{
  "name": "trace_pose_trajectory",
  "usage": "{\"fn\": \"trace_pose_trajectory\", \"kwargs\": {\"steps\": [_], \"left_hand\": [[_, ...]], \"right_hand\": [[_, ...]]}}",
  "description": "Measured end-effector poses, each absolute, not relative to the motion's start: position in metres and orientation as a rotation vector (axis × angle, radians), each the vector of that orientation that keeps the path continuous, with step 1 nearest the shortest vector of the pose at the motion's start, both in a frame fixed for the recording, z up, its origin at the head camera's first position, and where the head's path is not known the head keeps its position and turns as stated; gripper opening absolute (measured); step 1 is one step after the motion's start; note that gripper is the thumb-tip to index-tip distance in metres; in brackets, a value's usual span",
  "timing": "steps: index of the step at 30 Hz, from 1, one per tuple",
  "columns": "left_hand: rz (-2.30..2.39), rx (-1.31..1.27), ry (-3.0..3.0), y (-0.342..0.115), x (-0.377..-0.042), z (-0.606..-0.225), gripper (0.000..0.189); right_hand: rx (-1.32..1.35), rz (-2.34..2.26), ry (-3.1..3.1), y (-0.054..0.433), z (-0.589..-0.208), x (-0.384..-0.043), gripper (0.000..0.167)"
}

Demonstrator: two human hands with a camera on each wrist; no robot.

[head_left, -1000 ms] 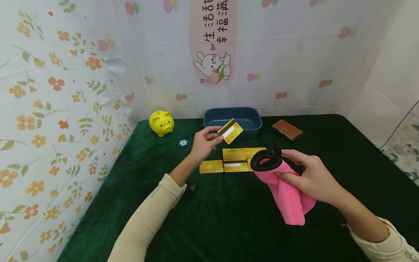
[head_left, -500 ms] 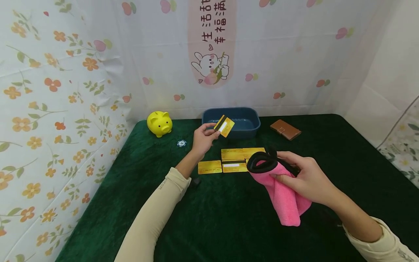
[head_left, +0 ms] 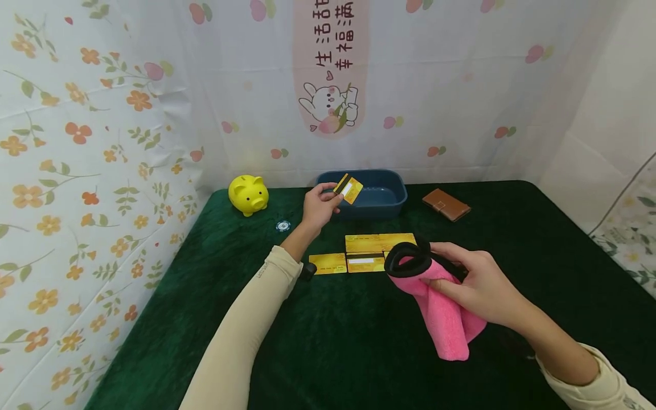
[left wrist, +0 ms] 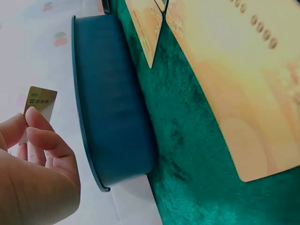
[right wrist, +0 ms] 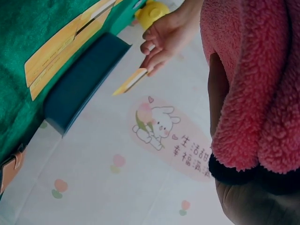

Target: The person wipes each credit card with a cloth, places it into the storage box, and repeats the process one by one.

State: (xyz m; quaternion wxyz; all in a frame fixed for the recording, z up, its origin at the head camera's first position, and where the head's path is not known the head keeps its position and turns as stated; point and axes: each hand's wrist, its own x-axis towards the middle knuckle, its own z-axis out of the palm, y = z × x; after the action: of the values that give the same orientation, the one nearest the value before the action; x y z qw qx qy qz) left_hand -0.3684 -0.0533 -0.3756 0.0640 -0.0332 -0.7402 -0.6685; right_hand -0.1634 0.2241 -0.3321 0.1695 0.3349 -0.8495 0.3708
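Between its thumb and fingers my left hand (head_left: 319, 206) pinches a gold bank card (head_left: 351, 189), its dark stripe and white strip toward me in the head view. The card is raised at the left part of a blue plastic basin (head_left: 386, 211). In the left wrist view the hand (left wrist: 40, 178) is beside the basin wall (left wrist: 110, 103). Over the front right of the table, my right hand (head_left: 484, 287) grips a bunched pink cloth (head_left: 443, 313) with black edging. Fluffy folds of the cloth (right wrist: 248, 84) fill the right side of the right wrist view.
Several gold cards (head_left: 328, 263) lie in two rows on the green cloth (head_left: 328, 353) before the basin. A yellow piggy bank (head_left: 248, 195) and a poker chip (head_left: 283, 226) are to the left. A brown wallet (head_left: 446, 205) lies right of the basin. A patterned curtain hangs behind.
My left hand has carried the card slightly up and left, farther back over the basin. The right hand keeps its grip on the cloth. The head view has shifted a little.
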Motion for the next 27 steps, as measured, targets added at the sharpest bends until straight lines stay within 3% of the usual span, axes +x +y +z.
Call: {"fn": "trace_pose_trajectory", "kwargs": {"steps": [27], "left_hand": [[-1.897, 0.194, -2.349, -0.049, -0.388, -0.383, 0.030]], "right_hand": [[0.960, 1.072, -2.431, 0.225, -0.334, -0.164, 0.055]]}}
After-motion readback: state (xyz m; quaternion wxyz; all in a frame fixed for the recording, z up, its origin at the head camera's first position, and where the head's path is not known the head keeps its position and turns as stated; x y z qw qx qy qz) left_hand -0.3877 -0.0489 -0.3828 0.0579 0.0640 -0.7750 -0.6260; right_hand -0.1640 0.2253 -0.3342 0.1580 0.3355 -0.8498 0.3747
